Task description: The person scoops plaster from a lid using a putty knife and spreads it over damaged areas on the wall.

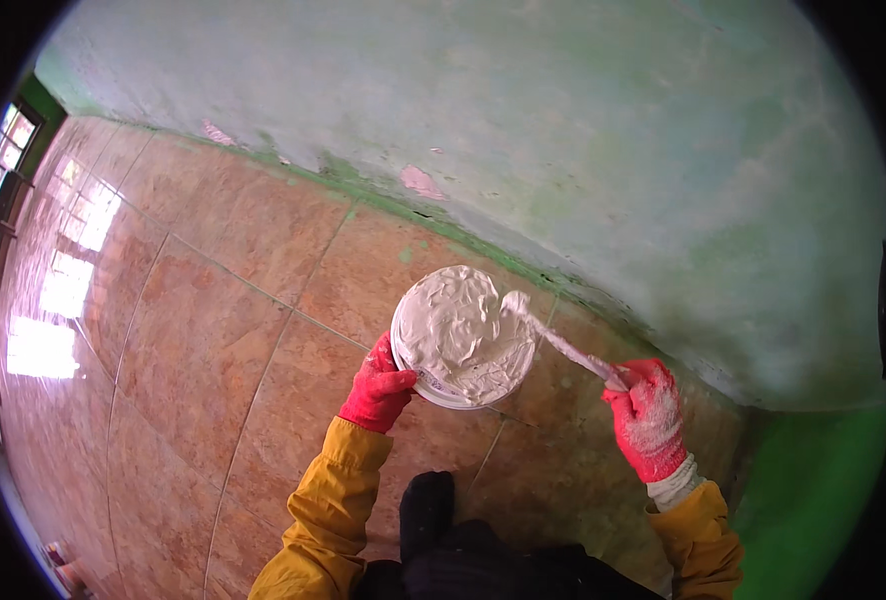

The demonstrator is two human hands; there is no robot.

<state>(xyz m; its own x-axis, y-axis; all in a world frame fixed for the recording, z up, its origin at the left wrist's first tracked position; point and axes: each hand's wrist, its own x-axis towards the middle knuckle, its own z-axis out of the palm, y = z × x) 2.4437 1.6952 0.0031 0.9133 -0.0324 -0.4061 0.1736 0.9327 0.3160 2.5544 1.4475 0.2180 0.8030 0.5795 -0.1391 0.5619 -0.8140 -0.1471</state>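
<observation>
A round white tub (460,400) full of pale pinkish-white paste (463,335) is held above the tiled floor. My left hand (378,390), in a red glove, is closed on the tub's lower left rim, thumb over the edge. In my right hand (647,415), also red-gloved and smeared with white, is a slim spatula (573,350) thickly coated with the same paste. Its loaded tip is at the tub's upper right edge; whether it touches the paste is hard to tell. The paste surface is rough with swirls and ridges.
A patchy green-grey wall (603,130) rises ahead and to the right, with a pink patch (422,182) low on it. Brown floor tiles (213,330) extend to the left toward windows (8,150). My dark shoe (427,505) is below the tub.
</observation>
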